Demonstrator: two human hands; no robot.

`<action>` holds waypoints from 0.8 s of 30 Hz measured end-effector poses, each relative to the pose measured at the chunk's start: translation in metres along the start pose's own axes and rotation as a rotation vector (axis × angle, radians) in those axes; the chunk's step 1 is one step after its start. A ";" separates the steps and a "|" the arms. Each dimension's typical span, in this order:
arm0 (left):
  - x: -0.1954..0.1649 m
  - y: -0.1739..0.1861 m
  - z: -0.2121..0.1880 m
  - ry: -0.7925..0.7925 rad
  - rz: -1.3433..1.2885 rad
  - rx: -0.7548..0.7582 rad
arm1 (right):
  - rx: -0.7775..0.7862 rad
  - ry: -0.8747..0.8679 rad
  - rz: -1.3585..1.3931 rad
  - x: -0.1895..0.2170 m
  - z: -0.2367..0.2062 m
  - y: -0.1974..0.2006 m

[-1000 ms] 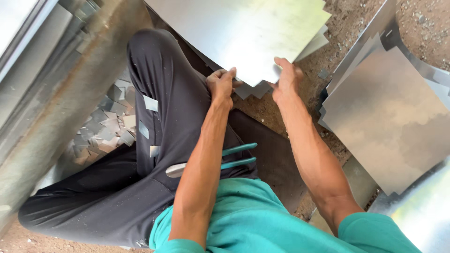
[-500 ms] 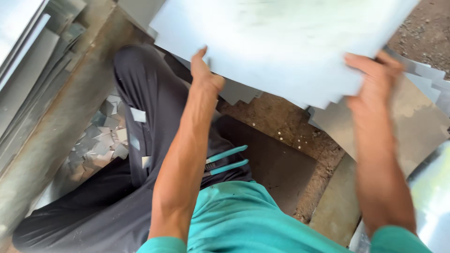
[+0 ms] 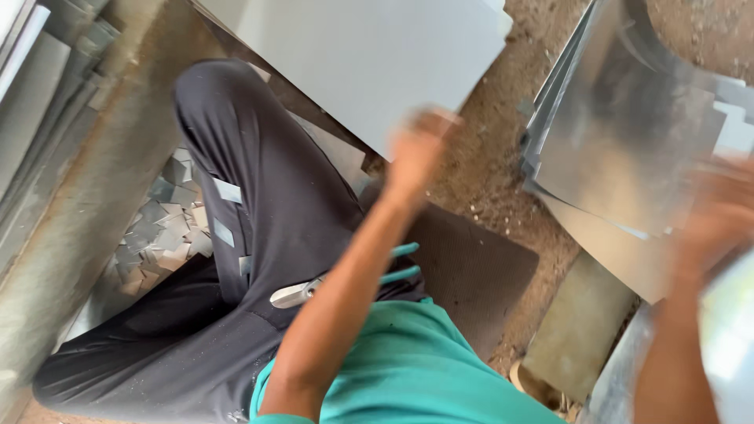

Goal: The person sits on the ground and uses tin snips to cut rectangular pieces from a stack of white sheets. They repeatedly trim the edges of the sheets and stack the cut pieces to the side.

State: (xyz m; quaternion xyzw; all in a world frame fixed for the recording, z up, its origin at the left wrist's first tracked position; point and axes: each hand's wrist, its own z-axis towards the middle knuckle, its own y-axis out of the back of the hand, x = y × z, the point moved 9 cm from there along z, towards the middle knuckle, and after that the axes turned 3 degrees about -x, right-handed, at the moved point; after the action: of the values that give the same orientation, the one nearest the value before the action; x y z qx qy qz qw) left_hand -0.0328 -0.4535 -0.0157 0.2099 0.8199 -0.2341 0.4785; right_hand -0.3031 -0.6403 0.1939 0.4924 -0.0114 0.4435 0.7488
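Note:
I sit on the ground in dark trousers (image 3: 259,235) and a teal shirt. My left hand (image 3: 420,149) is blurred in the air, just in front of the lower corner of a large pale metal sheet (image 3: 369,63) that leans at the top. My right hand (image 3: 722,212), also blurred, is at the lower right corner of the top shiny metal sheet (image 3: 628,141) on a stack at the right. Its fingers seem to grip that sheet's edge. Tin snips with teal handles (image 3: 302,293) lie on my lap.
Small metal offcuts (image 3: 161,228) lie heaped beside my left leg, against a long grey beam (image 3: 86,196). A dark mat (image 3: 471,267) lies on the dirt between my legs. A rolled sheet (image 3: 581,330) rests below the right stack.
Both hands were lifting a large sheet in front of me. The right hand has now swung right to the stack with a sheet, and the left hand has come off the sheet's edge.

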 end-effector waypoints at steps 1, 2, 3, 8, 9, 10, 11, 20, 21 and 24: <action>0.015 0.031 0.007 0.189 -0.259 -0.168 | 0.109 0.000 0.146 0.031 -0.013 -0.035; 0.032 0.050 0.008 0.425 -0.220 -0.274 | 0.258 -0.047 0.242 0.059 -0.027 -0.081; 0.032 0.067 0.010 0.426 -0.185 -0.334 | 0.452 -0.181 0.222 0.075 -0.045 -0.131; 0.041 0.077 0.000 0.629 -0.281 -0.288 | 0.716 -0.590 0.223 0.126 -0.089 -0.256; 0.040 0.079 -0.001 0.634 -0.310 -0.316 | 0.688 -0.684 0.279 0.129 -0.091 -0.259; 0.041 0.080 -0.002 0.637 -0.344 -0.345 | 0.662 -0.771 0.336 0.131 -0.094 -0.263; 0.035 0.078 0.002 0.586 -0.350 -0.302 | 0.640 -0.864 0.390 0.130 -0.098 -0.265; 0.036 0.069 0.008 0.659 -0.365 -0.324 | 0.546 -0.762 0.362 0.146 -0.087 -0.269; 0.039 0.071 0.007 0.671 -0.375 -0.349 | 0.551 -0.781 0.344 0.145 -0.089 -0.271; 0.039 0.074 0.015 0.598 -0.517 -0.357 | 0.582 -0.808 0.315 0.146 -0.090 -0.275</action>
State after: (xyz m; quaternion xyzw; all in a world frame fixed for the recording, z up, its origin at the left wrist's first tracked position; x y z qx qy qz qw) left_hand 0.0013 -0.3979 -0.0703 -0.0296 0.9756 -0.1298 0.1745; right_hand -0.0663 -0.5115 0.0137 0.8042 -0.2497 0.3103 0.4412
